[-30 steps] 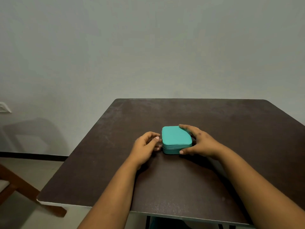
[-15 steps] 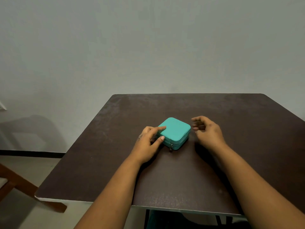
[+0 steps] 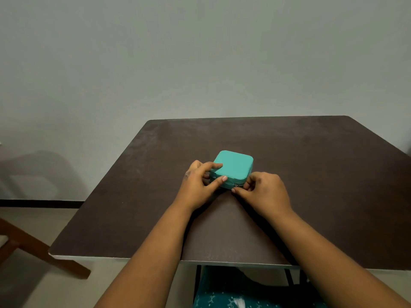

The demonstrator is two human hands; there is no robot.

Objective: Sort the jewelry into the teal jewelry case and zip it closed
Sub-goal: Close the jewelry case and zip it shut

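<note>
Where the dark table (image 3: 311,174) spreads out before the person, the teal jewelry case (image 3: 234,166) lies closed near its middle; the left hand (image 3: 200,185) grips its near-left corner, and the right hand (image 3: 264,192) pinches the zipper pull (image 3: 236,185) at its front edge.

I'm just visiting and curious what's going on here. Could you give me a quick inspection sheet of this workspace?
Surface: dark brown table, scuffed.
Job's things: teal jewelry case, lid down, flat on the table; no loose jewelry seen.
Clutter: nothing seen.
Hands: left hand holds the case's near left corner, finger on the lid; right hand pinches the zipper pull at the front edge.
Cables: nothing seen.
Surroundings: plain grey wall; wooden chair at left.
</note>
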